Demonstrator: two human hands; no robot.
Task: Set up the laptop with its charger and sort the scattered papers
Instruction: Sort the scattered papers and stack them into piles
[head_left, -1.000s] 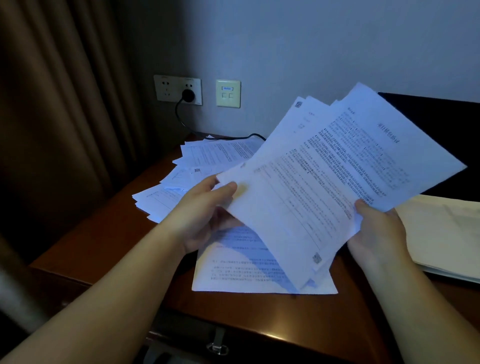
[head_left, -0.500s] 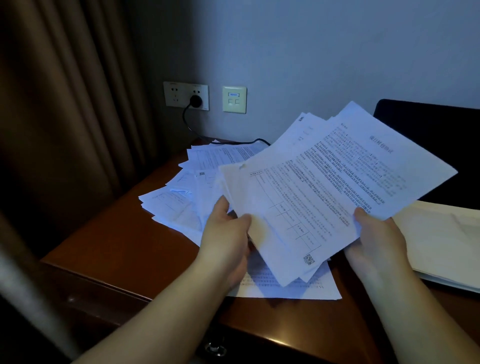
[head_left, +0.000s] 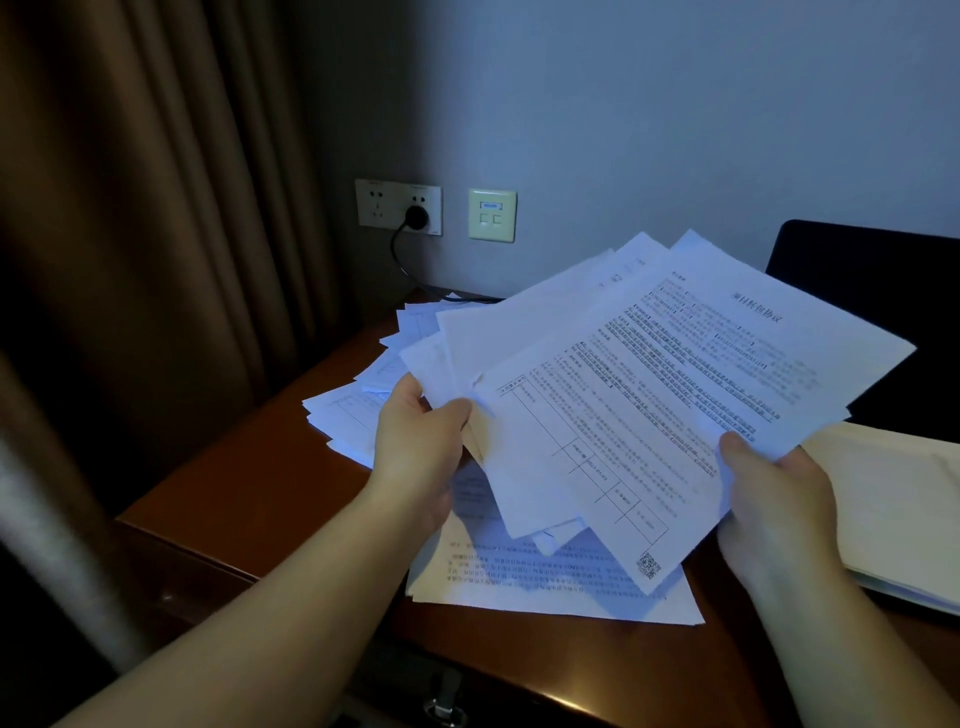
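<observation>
Two hands hold one fanned sheaf (head_left: 649, 395) of printed sheets above the desk (head_left: 249, 488), centre of frame; at least four sheet edges show in the fan, exact count unclear. Left hand (head_left: 415, 441) pinches the sheaf's left edge, thumb on top, fingers hidden under the paper. Right hand (head_left: 774, 499) grips the lower right edge, thumb on the top sheet, fingers underneath. Top sheet carries dense text, a table and one QR code (head_left: 649, 565) at its lower corner. Loose papers (head_left: 363, 410) lie scattered on the desk behind the left hand, several overlapping, count unclear. More printed pages (head_left: 545, 582) lie flat on the desk under the sheaf, lower centre. One cream folder (head_left: 893, 509) lies at right edge of frame, touching the desk, paper edges showing along its lower side; contents otherwise hidden. One dark slab, likely the laptop (head_left: 862, 291), stands at upper right behind the sheaf, mostly covered; can't tell more. Wall, upper centre: one double socket (head_left: 384, 205) with one black plug (head_left: 416, 215) in its right outlet, and one cream data plate (head_left: 492, 214) just right of it. One cable (head_left: 405, 265) runs from the plug down to the desk and goes behind the papers. Brown curtain (head_left: 156, 208) fills the left of frame.
</observation>
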